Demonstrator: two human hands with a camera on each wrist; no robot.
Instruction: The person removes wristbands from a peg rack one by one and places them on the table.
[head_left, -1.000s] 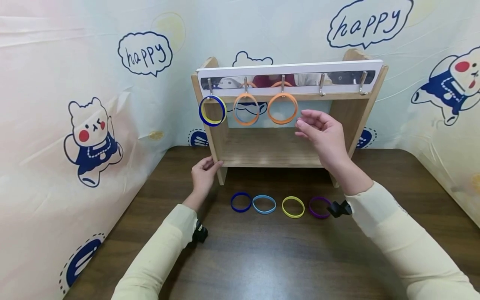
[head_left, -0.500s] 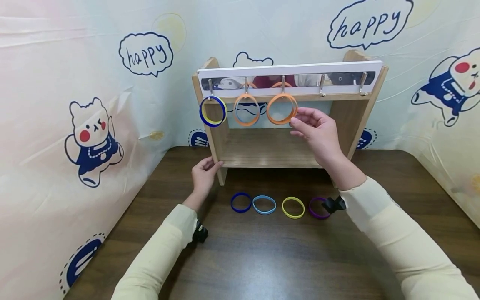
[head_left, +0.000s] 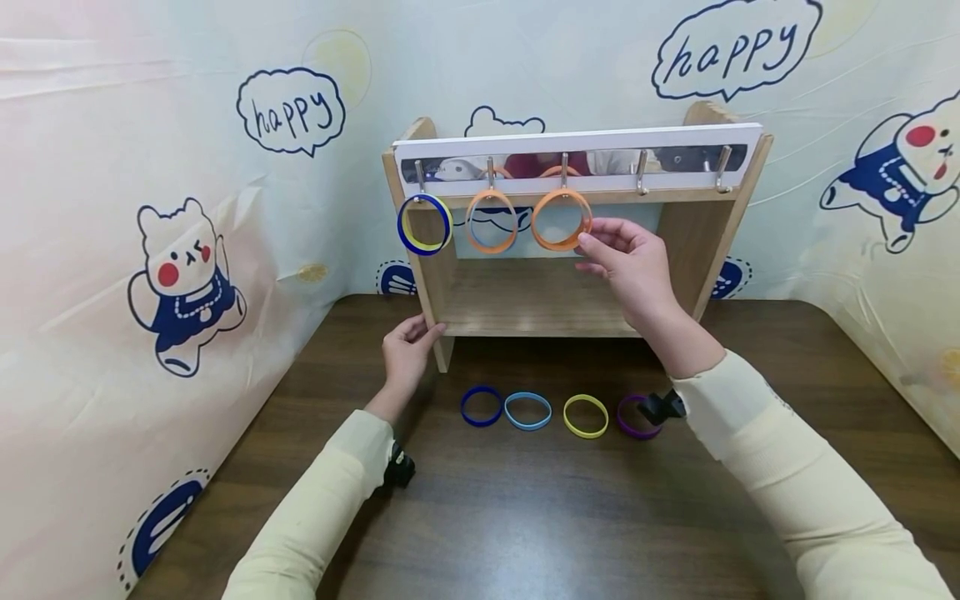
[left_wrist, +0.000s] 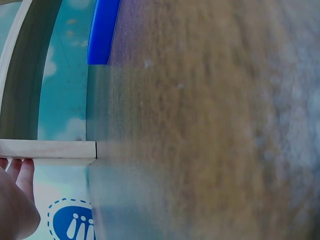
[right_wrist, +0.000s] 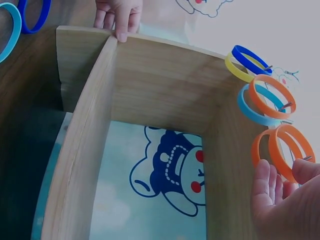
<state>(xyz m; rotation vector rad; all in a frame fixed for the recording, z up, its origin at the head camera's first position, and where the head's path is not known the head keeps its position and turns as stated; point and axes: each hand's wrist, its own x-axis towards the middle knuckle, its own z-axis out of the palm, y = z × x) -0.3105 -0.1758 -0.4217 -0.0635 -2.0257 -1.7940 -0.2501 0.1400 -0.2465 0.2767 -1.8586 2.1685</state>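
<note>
Two orange wristbands (right_wrist: 273,152) hang from the middle hook of a wooden rack (head_left: 536,296). My right hand (head_left: 633,271) pinches their right edge, thumb in front. On the hook to the left hang an orange wristband (right_wrist: 258,92) and a light blue wristband (right_wrist: 245,107). The leftmost hook carries a dark blue wristband (right_wrist: 250,52) and a yellow wristband (right_wrist: 234,70). My left hand (head_left: 407,350) grips the rack's left side panel low down, thumb at the front edge; the left wrist view shows fingers (left_wrist: 26,177) against the panel.
On the dark wooden table (head_left: 525,517) before the rack lie a dark blue band (head_left: 481,425), a light blue band (head_left: 528,427), a yellow band (head_left: 586,435) and a purple band (head_left: 637,434). Two bare hooks (head_left: 641,175) are at right. A printed cloth (head_left: 187,117) stands behind.
My right hand has moved left from beside the orange wristbands and taken hold of their edge; two bands now show slightly apart. My left hand keeps its grip on the rack.
</note>
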